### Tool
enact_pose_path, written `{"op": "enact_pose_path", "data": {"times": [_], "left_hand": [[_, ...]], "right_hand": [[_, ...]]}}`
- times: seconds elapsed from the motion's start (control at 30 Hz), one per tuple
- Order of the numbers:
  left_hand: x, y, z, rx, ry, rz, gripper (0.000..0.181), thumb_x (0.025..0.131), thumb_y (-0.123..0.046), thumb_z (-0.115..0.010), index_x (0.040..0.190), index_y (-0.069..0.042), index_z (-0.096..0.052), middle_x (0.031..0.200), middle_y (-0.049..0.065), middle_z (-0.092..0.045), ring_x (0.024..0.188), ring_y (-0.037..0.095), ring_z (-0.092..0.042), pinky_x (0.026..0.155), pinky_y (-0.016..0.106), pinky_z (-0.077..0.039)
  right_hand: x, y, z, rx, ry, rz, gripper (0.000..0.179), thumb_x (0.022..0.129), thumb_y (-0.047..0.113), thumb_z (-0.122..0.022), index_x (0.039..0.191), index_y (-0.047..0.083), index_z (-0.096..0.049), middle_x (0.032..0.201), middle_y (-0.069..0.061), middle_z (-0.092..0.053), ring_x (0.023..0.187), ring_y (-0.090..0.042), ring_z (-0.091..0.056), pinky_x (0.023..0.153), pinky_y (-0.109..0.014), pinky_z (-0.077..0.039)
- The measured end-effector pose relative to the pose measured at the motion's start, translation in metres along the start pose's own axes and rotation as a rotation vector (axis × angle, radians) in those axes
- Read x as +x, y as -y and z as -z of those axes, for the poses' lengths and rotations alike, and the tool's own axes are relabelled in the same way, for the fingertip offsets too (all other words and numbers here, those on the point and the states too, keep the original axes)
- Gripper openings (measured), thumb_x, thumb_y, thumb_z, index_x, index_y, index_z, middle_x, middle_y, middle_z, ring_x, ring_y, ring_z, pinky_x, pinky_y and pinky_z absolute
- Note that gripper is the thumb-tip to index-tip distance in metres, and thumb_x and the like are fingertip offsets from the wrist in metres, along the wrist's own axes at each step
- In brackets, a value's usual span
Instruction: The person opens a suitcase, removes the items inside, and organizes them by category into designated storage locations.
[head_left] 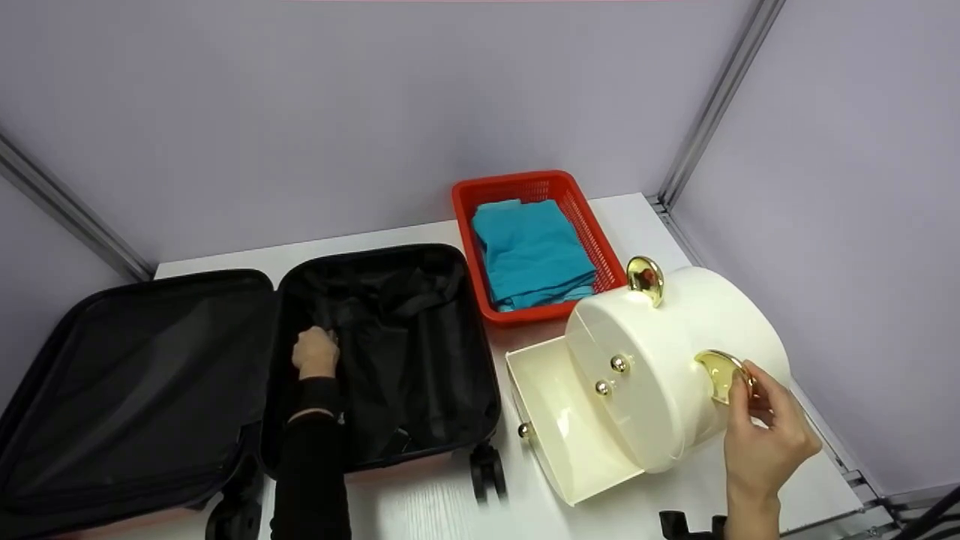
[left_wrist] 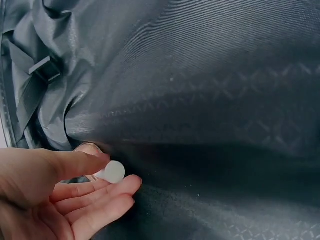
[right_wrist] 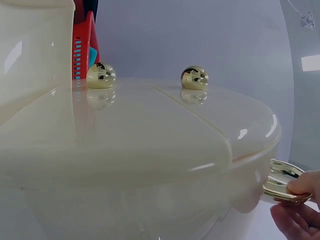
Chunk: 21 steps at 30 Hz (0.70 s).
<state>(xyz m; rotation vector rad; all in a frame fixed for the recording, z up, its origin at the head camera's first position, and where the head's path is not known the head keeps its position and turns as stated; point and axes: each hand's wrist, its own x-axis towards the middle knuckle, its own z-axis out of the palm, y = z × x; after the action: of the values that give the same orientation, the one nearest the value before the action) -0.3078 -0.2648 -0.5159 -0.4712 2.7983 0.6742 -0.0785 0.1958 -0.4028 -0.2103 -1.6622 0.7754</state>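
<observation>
Inside the black suitcase (head_left: 442, 390), my left hand (head_left: 316, 351) reaches down near the inner left wall. The left wrist view shows its thumb and fingers pinching a small white round-ended object (left_wrist: 114, 172); most of it is hidden by the fingers, so I cannot tell its kind. On the right, a glossy cream drum-shaped storage box (head_left: 739, 315) lies with one drawer (head_left: 562, 405) pulled out. My right hand (head_left: 769, 442) grips the gold curved handle (head_left: 716, 370) on the box's side, thumb and fingers closed about its rim.
A red basket (head_left: 611, 262) holding folded teal cloth (head_left: 529, 251) stands behind the box, beside the suitcase. The suitcase's other half (head_left: 142, 382) lies open at the left. Another gold handle (head_left: 645, 277) sticks up from the box. Grey walls enclose the white table (head_left: 420, 510).
</observation>
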Motion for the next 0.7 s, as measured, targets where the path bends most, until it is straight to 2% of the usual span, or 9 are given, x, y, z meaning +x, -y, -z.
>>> {"op": "enact_pose_path", "data": {"times": [0.23,0.37,0.47,0.7], "left_hand": [[-0.005,-0.008,0.009,-0.003,-0.070,-0.039,0.037,0.093,-0.019,-0.041,0.106,0.013,-0.054,0.106,0.034,-0.052,0.091,0.044,-0.054,0.070,0.048,-0.046],[-0.011,-0.019,0.015,-0.016,-0.132,-0.095,0.029,0.085,-0.010,-0.050,0.102,0.012,-0.055,0.103,0.034,-0.053,0.089,0.045,-0.054,0.069,0.049,-0.046],[-0.017,-0.030,0.019,-0.020,-0.175,-0.150,0.027,0.078,-0.004,-0.055,0.100,0.012,-0.055,0.100,0.033,-0.055,0.087,0.044,-0.055,0.068,0.050,-0.046],[-0.043,-0.067,0.025,-0.034,-0.255,-0.293,0.020,0.074,-0.006,-0.062,0.087,0.009,-0.060,0.090,0.030,-0.059,0.079,0.042,-0.058,0.062,0.049,-0.046]], "right_hand": [[0.001,0.003,0.000,0.001,-0.002,0.003,0.014,0.069,-0.016,-0.062,0.081,-0.010,-0.067,0.073,-0.026,-0.062,0.058,0.006,-0.050,0.053,-0.003,-0.038],[0.001,0.003,0.001,-0.003,-0.004,0.008,0.015,0.069,-0.016,-0.062,0.082,-0.010,-0.067,0.072,-0.026,-0.062,0.058,0.006,-0.050,0.053,-0.003,-0.037],[0.001,0.002,0.001,-0.006,-0.006,0.008,0.015,0.069,-0.016,-0.063,0.082,-0.010,-0.067,0.072,-0.026,-0.062,0.059,0.007,-0.050,0.054,-0.003,-0.038],[0.001,0.003,0.001,0.001,-0.006,0.007,0.014,0.069,-0.016,-0.063,0.081,-0.010,-0.067,0.072,-0.026,-0.061,0.059,0.006,-0.049,0.054,-0.003,-0.038]]}}
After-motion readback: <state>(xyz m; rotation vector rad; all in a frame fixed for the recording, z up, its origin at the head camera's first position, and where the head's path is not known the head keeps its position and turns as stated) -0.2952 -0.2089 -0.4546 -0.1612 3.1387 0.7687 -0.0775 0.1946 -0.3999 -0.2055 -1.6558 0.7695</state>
